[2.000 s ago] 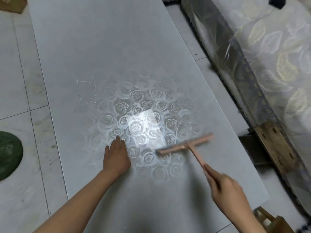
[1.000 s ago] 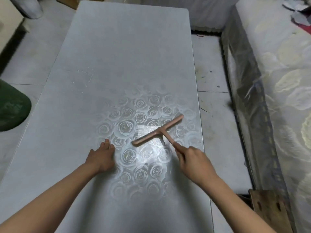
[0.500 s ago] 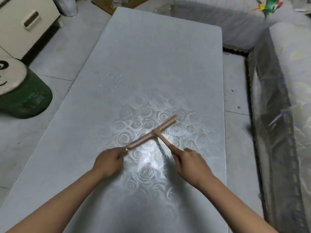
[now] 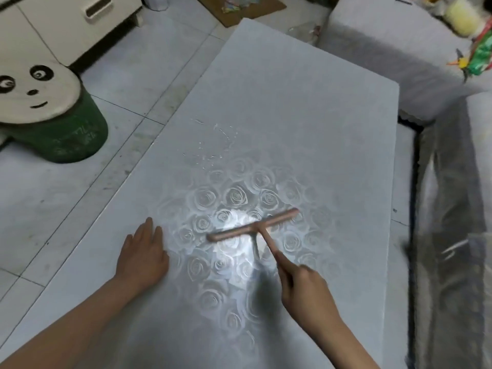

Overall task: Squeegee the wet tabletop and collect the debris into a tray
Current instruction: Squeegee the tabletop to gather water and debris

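A pink T-shaped squeegee [image 4: 253, 226] lies with its blade on the grey rose-patterned tabletop [image 4: 306, 123], over a bright glare patch. My right hand [image 4: 306, 288] grips the squeegee's handle from the near side. My left hand [image 4: 142, 255] rests flat on the tabletop, fingers straight, a short way left of the blade's end. A patch of water drops and small white bits [image 4: 213, 147] sits on the table beyond the blade, toward the left edge. No tray is in view.
A green stool with a panda-face seat [image 4: 53, 121] stands on the tiled floor left of the table. A white cabinet [image 4: 66, 20] is behind it. A covered sofa [image 4: 452, 209] runs along the right, with a narrow floor gap beside the table.
My left hand has let go of the blade's left end and moved left to lie flat on the table. The view has swung left; the squeegee stays in my right hand.
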